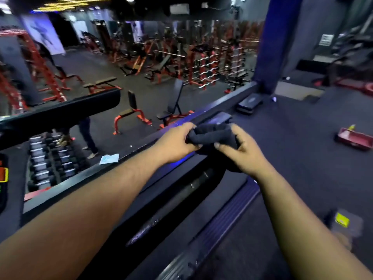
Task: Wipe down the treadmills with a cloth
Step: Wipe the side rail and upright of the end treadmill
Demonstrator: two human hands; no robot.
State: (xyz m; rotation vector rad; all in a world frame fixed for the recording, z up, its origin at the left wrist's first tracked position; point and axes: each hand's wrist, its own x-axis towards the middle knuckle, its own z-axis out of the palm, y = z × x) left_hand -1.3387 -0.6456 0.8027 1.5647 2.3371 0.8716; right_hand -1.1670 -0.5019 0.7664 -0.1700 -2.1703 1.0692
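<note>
I see both hands out ahead pinching a dark cloth (212,136) between them, left hand (177,144) and right hand (244,152) with curled fingers, seemingly just above the treadmill (181,199) rail.

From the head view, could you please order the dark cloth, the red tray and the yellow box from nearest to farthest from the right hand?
1. dark cloth: gripped in the right hand.
2. yellow box: low right, on the floor.
3. red tray: far right, on the floor.
</note>
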